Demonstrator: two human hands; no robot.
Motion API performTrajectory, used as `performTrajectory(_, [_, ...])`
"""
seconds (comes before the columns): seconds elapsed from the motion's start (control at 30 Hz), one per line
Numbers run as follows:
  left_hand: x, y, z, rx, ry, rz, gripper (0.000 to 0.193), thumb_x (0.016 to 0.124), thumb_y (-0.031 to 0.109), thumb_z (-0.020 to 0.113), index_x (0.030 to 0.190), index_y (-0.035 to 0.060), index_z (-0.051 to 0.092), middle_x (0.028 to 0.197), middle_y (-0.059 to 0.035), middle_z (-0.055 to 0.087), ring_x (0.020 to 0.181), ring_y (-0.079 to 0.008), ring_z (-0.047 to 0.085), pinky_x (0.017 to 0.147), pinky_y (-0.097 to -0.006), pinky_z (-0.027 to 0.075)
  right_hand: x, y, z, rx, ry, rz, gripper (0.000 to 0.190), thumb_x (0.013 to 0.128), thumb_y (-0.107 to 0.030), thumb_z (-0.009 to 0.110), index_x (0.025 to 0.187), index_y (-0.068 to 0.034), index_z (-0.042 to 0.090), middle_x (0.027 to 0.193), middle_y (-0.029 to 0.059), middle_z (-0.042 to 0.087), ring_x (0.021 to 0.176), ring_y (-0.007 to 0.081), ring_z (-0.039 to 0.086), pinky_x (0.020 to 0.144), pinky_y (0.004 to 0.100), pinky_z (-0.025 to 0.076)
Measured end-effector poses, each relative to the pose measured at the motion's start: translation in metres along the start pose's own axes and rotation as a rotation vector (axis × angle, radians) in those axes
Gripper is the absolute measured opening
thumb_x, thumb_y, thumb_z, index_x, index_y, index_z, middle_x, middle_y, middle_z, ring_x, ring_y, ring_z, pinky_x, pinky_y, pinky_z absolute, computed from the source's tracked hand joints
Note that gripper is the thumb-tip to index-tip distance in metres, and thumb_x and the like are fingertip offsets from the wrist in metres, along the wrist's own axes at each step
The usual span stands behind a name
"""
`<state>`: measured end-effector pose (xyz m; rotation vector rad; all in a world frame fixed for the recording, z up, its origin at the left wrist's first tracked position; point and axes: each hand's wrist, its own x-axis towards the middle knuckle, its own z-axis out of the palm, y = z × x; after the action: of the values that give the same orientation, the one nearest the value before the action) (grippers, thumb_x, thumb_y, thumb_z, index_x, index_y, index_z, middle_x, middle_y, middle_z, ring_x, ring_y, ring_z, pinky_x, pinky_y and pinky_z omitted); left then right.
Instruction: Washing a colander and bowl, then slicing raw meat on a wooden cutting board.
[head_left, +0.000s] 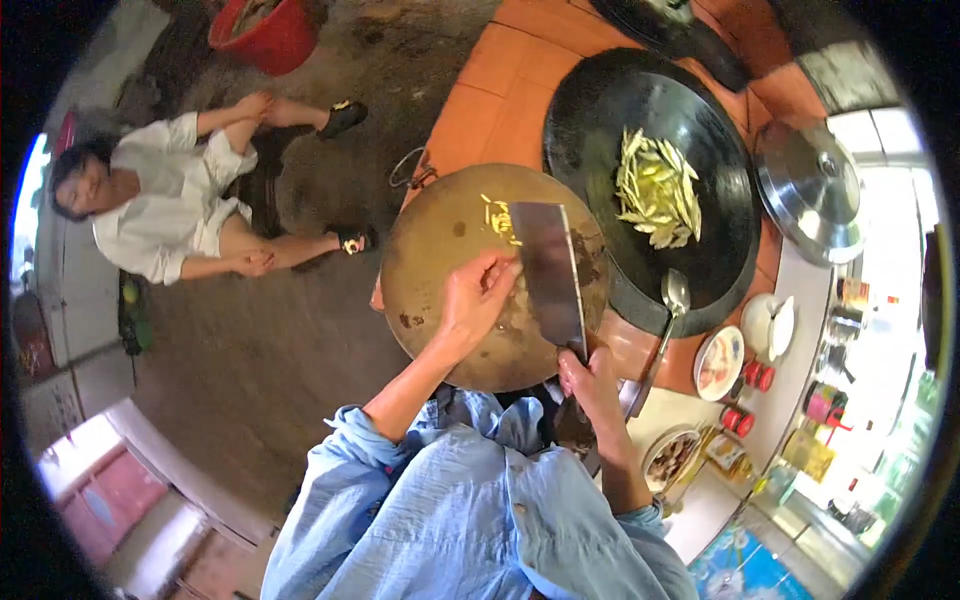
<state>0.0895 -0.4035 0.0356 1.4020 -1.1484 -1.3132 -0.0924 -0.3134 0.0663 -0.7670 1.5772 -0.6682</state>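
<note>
My right hand (591, 379) grips the handle of a broad cleaver (549, 274) over a round wooden chopping board (431, 262). The blade lies across the right half of the board and points away from me. Just left of the blade is my left hand (478, 296), its fingers curled and pinched together close to the steel. Whether something small is between those fingers, I cannot tell. Beyond them, finely cut yellowish pieces (496, 215) lie on the board against the blade's left side.
Right of the board, a large black wok (581, 142) set in an orange tiled stove (491, 60) holds pale green strips (658, 191). A metal spatula (675, 292) rests on its rim. A lid (814, 195), bowls (718, 364) and jars stand farther right. A person (161, 180) sits at left.
</note>
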Motion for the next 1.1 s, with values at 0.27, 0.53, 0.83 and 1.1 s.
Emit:
performTrajectory(0.27, [0.034, -0.035, -0.015, 0.056, -0.047, -0.086, 0.018, 0.090, 0.012, 0.059, 0.104, 0.0002, 0.063, 0.077, -0.0024, 0.062, 0.063, -0.0092, 0.055, 0.058, -0.0250, 0.047, -0.025, -0.006, 0.000, -0.485, 0.262, -0.361, 0.035, 0.078, -0.010, 0.063, 0.111, 0.000, 0.056, 0.067, 0.0142, 0.061, 0.055, 0.0245, 0.061, 0.050, 0.0348, 0.045])
performTrajectory(0.53, [0.074, 0.023, -0.057, 0.512, -0.096, 0.237, 0.020, 0.083, 0.016, 0.066, 0.099, 0.0034, 0.065, 0.079, -0.0041, 0.063, 0.074, -0.0177, 0.060, 0.069, -0.0293, 0.048, -0.011, -0.023, -0.030, -1.077, 0.212, -0.396, 0.065, 0.068, -0.014, 0.071, 0.126, -0.007, 0.041, 0.095, 0.0172, 0.065, 0.081, 0.0321, 0.066, 0.060, 0.0425, 0.053])
performTrajectory(0.83, [0.076, 0.009, 0.005, 0.890, -0.448, 0.903, 0.053, 0.076, 0.043, 0.067, 0.115, 0.0079, 0.058, 0.119, -0.0198, 0.051, 0.113, -0.0376, 0.047, 0.098, -0.0481, 0.037, -0.018, 0.005, -0.037, -1.248, 0.212, -0.602, 0.069, 0.072, -0.025, 0.072, 0.131, -0.008, 0.040, 0.101, 0.0187, 0.064, 0.093, 0.0318, 0.063, 0.074, 0.0433, 0.049])
performTrajectory(1.1, [0.099, 0.012, -0.027, 0.871, -0.196, 0.722, 0.014, 0.077, 0.018, 0.066, 0.086, 0.0075, 0.067, 0.087, -0.0125, 0.062, 0.086, -0.0307, 0.060, 0.076, -0.0409, 0.049, -0.034, 0.058, -0.033, -1.125, 0.076, -0.488, 0.057, 0.070, -0.015, 0.070, 0.121, -0.011, 0.046, 0.093, 0.0156, 0.065, 0.083, 0.0344, 0.063, 0.066, 0.0426, 0.050])
